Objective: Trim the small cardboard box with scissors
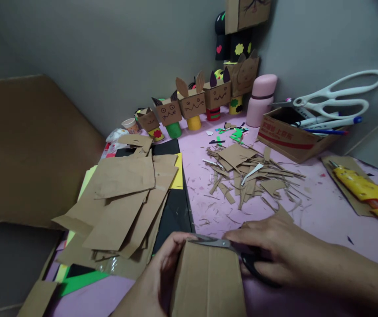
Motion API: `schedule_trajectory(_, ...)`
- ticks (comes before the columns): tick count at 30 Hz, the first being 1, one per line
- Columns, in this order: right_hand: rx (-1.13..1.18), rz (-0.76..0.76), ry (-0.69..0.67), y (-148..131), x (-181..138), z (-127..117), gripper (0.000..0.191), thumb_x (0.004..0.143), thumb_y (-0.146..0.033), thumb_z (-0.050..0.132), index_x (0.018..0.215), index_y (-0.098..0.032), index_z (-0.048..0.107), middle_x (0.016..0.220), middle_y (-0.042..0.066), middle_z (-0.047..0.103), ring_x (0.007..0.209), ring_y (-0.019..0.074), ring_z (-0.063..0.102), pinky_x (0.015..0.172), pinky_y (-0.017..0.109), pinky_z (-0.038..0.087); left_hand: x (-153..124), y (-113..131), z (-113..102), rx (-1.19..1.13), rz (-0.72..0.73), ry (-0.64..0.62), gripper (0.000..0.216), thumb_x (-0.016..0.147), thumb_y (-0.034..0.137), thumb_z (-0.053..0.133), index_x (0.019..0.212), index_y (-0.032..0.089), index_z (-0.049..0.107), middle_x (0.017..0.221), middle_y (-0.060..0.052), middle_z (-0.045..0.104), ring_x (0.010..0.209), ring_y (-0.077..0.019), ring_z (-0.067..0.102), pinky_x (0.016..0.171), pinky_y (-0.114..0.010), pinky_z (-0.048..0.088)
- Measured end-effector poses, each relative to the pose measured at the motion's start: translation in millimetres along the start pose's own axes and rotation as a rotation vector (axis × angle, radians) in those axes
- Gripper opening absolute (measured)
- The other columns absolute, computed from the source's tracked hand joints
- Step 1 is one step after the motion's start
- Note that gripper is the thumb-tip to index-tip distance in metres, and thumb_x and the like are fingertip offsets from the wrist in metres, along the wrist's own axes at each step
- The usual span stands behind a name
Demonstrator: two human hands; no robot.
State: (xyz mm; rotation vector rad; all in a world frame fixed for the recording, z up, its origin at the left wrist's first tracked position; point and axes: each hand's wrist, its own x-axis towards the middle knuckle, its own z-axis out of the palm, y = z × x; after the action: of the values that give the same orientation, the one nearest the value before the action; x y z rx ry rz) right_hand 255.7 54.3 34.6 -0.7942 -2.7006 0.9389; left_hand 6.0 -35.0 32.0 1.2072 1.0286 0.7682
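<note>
My left hand [162, 268] grips the left side of a small cardboard box [209, 281] at the front of the table. My right hand [275, 246] is closed round the black handles of a pair of scissors [224, 243]. Their metal blades lie along the far top edge of the box, pointing toward my left fingertips. Whether the blades are cutting into the cardboard I cannot tell. Just beyond my right hand is a heap of cardboard scraps and thin strips [242, 176].
Stacked cardboard pieces [126, 176] lie at left, beside a large cardboard panel [27, 154]. Cardboard animal heads on coloured cups [192, 105] line the back, near a pink bottle [261, 101]. At right are a box of pens and white scissors [288, 136] and a yellow glue gun [367, 189].
</note>
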Motion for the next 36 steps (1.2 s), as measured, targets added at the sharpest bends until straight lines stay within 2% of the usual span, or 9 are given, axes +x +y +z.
schedule_trajectory(6,0.115,-0.023,-0.070,-9,4,-6,0.045,0.064,-0.005,0.050,0.102,-0.026,0.061,0.085,-0.002,0.069,0.076,0.0150,0.061,0.060,0.022,0.033,3,5,0,0.064,-0.005,0.002,0.079,0.049,0.048,0.081,0.116,0.025,0.045,0.118,-0.010,0.053,0.113,-0.0332,0.050,0.097,-0.044,0.038)
schedule_trajectory(13,0.038,0.023,-0.044,-11,5,-6,0.049,0.062,-0.006,0.050,0.103,-0.029,0.062,0.084,-0.001,0.069,0.076,0.0180,0.062,0.059,0.025,0.030,3,1,-1,0.074,0.013,0.012,0.081,0.050,0.049,0.080,0.119,0.026,0.044,0.120,-0.009,0.053,0.116,-0.0327,0.048,0.100,-0.043,0.035)
schedule_trajectory(16,0.028,0.026,-0.047,-10,5,-6,0.053,0.060,-0.006,0.049,0.105,-0.030,0.062,0.084,-0.001,0.068,0.076,0.0181,0.062,0.059,0.025,0.029,2,1,-1,0.044,-0.012,0.000,0.082,0.050,0.052,0.079,0.119,0.026,0.043,0.121,-0.010,0.052,0.116,-0.0338,0.048,0.100,-0.047,0.034)
schedule_trajectory(23,0.047,-0.007,-0.062,-14,9,-7,0.042,0.065,-0.006,0.051,0.100,-0.026,0.062,0.081,-0.001,0.066,0.073,0.0160,0.059,0.059,0.023,0.031,1,-2,-2,0.076,-0.010,0.030,0.092,0.046,0.053,0.081,0.124,0.023,0.041,0.125,-0.014,0.051,0.119,-0.0368,0.046,0.104,-0.051,0.030)
schedule_trajectory(26,0.058,-0.015,-0.070,-14,10,-5,0.036,0.066,-0.005,0.051,0.095,-0.024,0.062,0.082,-0.001,0.066,0.074,0.0157,0.059,0.061,0.023,0.034,1,1,-1,0.076,-0.008,0.027,0.089,0.048,0.049,0.081,0.124,0.023,0.043,0.125,-0.014,0.052,0.120,-0.0366,0.046,0.103,-0.051,0.031)
schedule_trajectory(30,0.050,-0.023,-0.053,-12,10,-2,0.037,0.065,-0.004,0.050,0.094,-0.024,0.062,0.084,0.000,0.066,0.075,0.0160,0.060,0.061,0.022,0.034,2,6,1,0.070,0.028,0.003,0.078,0.052,0.042,0.080,0.121,0.025,0.047,0.123,-0.011,0.055,0.119,-0.0338,0.048,0.101,-0.045,0.036)
schedule_trajectory(36,0.082,-0.031,-0.048,-12,11,2,0.040,0.063,-0.002,0.048,0.093,-0.023,0.062,0.079,-0.001,0.067,0.072,0.0142,0.061,0.061,0.020,0.035,1,4,2,0.042,0.001,0.002,0.083,0.052,0.043,0.080,0.123,0.023,0.044,0.125,-0.012,0.053,0.117,-0.0347,0.048,0.100,-0.046,0.035)
